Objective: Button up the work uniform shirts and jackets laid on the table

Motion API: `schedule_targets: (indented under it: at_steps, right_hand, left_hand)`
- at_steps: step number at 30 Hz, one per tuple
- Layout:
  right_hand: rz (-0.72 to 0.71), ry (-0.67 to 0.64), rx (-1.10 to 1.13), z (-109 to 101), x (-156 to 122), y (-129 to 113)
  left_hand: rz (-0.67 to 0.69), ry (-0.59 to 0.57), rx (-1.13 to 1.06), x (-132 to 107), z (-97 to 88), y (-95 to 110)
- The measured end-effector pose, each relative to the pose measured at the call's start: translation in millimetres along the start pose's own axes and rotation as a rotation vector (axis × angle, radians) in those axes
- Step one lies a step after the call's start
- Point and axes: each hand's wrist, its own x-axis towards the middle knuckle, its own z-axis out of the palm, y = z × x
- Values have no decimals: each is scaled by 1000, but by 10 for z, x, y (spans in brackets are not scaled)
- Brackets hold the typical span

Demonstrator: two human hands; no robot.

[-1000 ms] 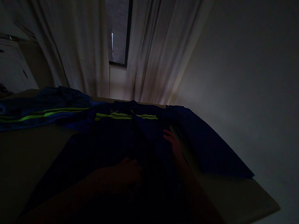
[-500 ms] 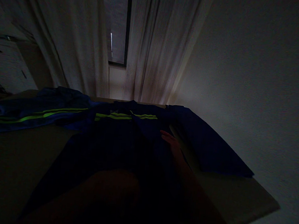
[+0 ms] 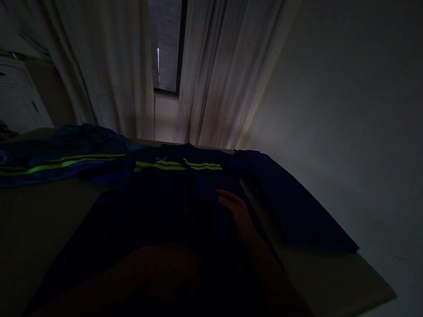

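A dark blue jacket [image 3: 149,197] with neon green stripes lies spread out on a table [image 3: 17,220] in a very dim room. My right hand [image 3: 234,210] rests on the jacket's right front, fingers stretched out and lying flat on the cloth. My left hand [image 3: 172,268] lies low on the jacket's middle in deep shadow; its fingers cannot be made out. One sleeve [image 3: 296,210] reaches out to the right, the other sleeve [image 3: 44,161] to the left.
The table's right edge [image 3: 362,295] runs close to a plain wall. Behind the table hang pale curtains [image 3: 219,70] around a dark window. A white cabinet [image 3: 5,96] stands at the far left.
My right hand has slid a little to the left and toward me over the jacket. My left hand has sunk further into shadow.
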Motion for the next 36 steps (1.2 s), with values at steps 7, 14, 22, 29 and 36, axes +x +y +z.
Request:
schedule_targets:
  at_steps: [7, 14, 22, 29, 36]
  right_hand:
    - [-5, -18, -114, -13, 85, 121]
    - [-135, -77, -440, 75, 153, 322]
    - [-96, -235, -380, 149, 38, 259]
    - [-110, -492, -395, 172, -7, 336]
    - [-199, -543, -584, 272, -145, 370]
  left_hand:
    - [21, 43, -51, 26, -16, 178]
    - [-274, 469, 47, 84, -168, -162]
    - [-520, 805, 493, 129, 20, -757]
    - [-381, 741, 568, 108, 59, -704]
    - [-451, 673, 642, 109, 99, -762]
